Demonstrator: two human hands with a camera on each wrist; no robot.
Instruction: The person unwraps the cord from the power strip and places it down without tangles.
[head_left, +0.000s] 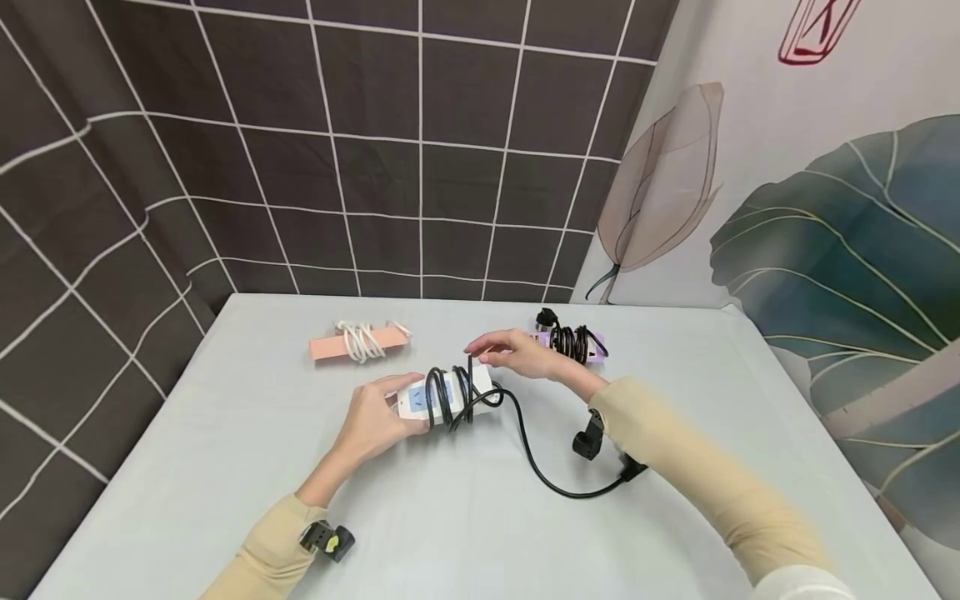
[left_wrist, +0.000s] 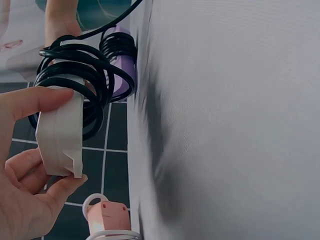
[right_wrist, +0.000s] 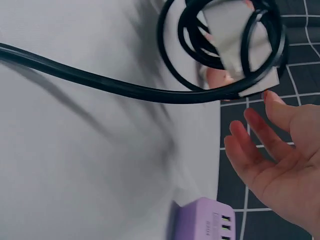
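A white power strip (head_left: pixel 483 381) with blue socket faces hangs over the middle of the table, black cable (head_left: pixel 534 458) looped loosely around it. My left hand (head_left: pixel 372 421) grips its left end, thumb on one side and fingers on the other, as the left wrist view shows at the strip's bare end (left_wrist: pixel 59 132). Beyond the opposite end is my right hand (head_left: pixel 522 354), palm and spread fingers visible in the right wrist view, thumb tip right at the strip's corner. From the coils the cable's free length runs to a black plug (head_left: pixel 632 468) below the right forearm.
A pink power strip (head_left: pixel 327 347) wrapped in white cord lies at the back left. At the back right, behind the right wrist, is a purple power strip (head_left: pixel 596 353) with black cord wound on it. A dark gridded cloth (head_left: pixel 375 175) hangs behind the white table (head_left: pixel 225 417).
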